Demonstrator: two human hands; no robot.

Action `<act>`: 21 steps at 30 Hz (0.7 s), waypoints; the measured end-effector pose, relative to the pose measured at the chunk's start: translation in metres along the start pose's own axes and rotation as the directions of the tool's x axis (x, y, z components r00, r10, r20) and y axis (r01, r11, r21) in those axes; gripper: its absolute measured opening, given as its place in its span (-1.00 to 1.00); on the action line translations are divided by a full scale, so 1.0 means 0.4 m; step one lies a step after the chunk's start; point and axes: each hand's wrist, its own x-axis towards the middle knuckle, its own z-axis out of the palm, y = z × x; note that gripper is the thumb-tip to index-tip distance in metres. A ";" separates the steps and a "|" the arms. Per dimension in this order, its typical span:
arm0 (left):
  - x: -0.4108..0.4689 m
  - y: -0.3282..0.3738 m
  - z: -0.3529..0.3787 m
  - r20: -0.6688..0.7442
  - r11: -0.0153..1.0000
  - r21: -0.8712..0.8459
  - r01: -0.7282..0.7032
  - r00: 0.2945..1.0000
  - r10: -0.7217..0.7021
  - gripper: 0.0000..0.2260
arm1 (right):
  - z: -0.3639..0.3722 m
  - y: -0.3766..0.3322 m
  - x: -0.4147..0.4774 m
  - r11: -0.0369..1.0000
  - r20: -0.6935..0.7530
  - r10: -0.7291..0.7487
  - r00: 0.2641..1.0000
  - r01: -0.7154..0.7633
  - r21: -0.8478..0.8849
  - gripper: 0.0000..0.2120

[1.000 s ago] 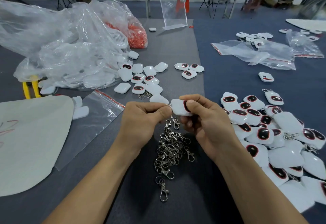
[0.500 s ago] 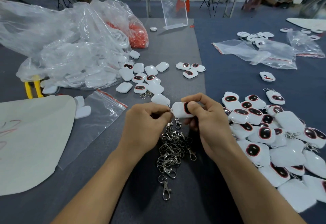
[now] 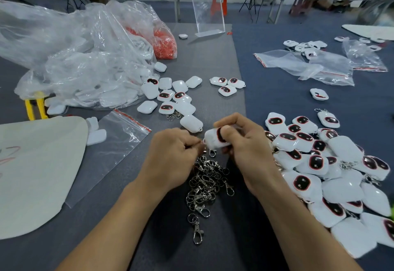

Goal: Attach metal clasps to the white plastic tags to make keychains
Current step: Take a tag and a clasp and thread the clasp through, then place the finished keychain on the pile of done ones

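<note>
Head: right hand (image 3: pixel 245 149) grips tag (image 3: pixel 211 139) crosswise, loop leftward; left hand (image 3: pixel 172 157) pinches clasp (image 3: pixel 212 153).

Glossy white plastic tags (image 3: pixel 307 165), shiny metal clasps (image 3: pixel 205 183), seemingly matt cloth table (image 3: pixel 213 57).

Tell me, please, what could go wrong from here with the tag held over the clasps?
The clasp hangs just above the loose clasp pile and may snag another. The left hand pinches at the corner of the tag that the right hand holds; the join is hidden, so the clasp might slip off unnoticed.
</note>
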 end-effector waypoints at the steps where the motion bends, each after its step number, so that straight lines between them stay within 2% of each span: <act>1: -0.004 -0.001 0.001 0.034 0.985 0.162 -0.062 0.998 0.057 -0.85 | 0.005 0.002 -0.006 0.978 0.012 -0.099 0.995 0.100 -0.182 -0.79; 3: -0.010 -0.005 0.003 0.100 0.911 0.371 -0.181 0.983 0.155 -0.81 | 0.018 0.010 -0.019 0.886 0.078 -0.247 0.966 0.258 -0.385 -0.84; 5: -0.011 -0.008 0.005 0.089 0.901 0.386 -0.195 0.981 0.174 -0.85 | 0.025 0.016 -0.025 0.865 0.078 -0.279 0.957 0.286 -0.412 -0.86; 6: -0.012 -0.006 0.006 0.050 0.934 0.329 -0.138 0.990 0.128 -0.88 | 0.024 0.017 -0.022 0.900 0.045 -0.241 0.969 0.241 -0.364 -0.84; 8: -0.004 -0.002 0.009 -0.028 0.999 0.034 0.042 0.999 -0.041 -0.93 | 0.016 0.009 -0.010 0.988 -0.040 -0.092 0.995 0.086 -0.127 -0.76; 9: 0.003 0.000 0.009 -0.019 0.978 -0.156 0.136 0.990 -0.141 -0.88 | 0.012 0.003 -0.004 1.000 -0.053 -0.011 0.999 0.012 0.023 -0.72; 11: 0.012 0.007 0.005 0.101 0.843 -0.465 0.270 0.962 -0.253 -0.84 | 0.003 -0.008 0.003 0.962 -0.003 0.115 0.993 -0.111 0.251 -0.67; 12: 0.015 0.011 0.003 0.178 0.765 -0.559 0.321 0.947 -0.268 -0.88 | 0.001 -0.010 0.005 0.936 0.039 0.158 0.987 -0.162 0.312 -0.65; 13: 0.015 0.017 -0.001 0.242 0.692 -0.628 0.357 0.934 -0.262 -0.95 | 0.001 -0.009 0.006 0.913 0.080 0.189 0.979 -0.205 0.352 -0.64; 15: 0.011 0.025 -0.007 0.292 0.610 -0.694 0.381 0.925 -0.245 -0.93 | 0.006 -0.005 0.004 0.884 0.120 0.208 0.971 -0.239 0.402 -0.62; 17: 0.009 0.026 -0.010 0.249 0.658 -0.669 0.347 0.938 -0.242 -0.96 | 0.012 -0.004 0.003 0.897 0.084 0.161 0.983 -0.181 0.403 -0.63; 18: 0.007 0.024 -0.009 0.189 0.738 -0.603 0.303 0.953 -0.237 -0.92 | 0.013 -0.004 0.002 0.921 0.041 0.114 0.993 -0.121 0.371 -0.64; 19: 0.005 0.021 -0.008 0.112 0.835 -0.492 0.248 0.969 -0.221 -0.89 | 0.013 -0.004 0.000 0.953 -0.010 0.053 0.999 -0.047 0.299 -0.66; 21: -0.001 0.013 -0.003 -0.044 0.990 -0.115 0.087 0.995 -0.092 -0.88 | 0.018 0.002 -0.010 0.994 -0.077 -0.101 0.992 0.105 0.041 -0.72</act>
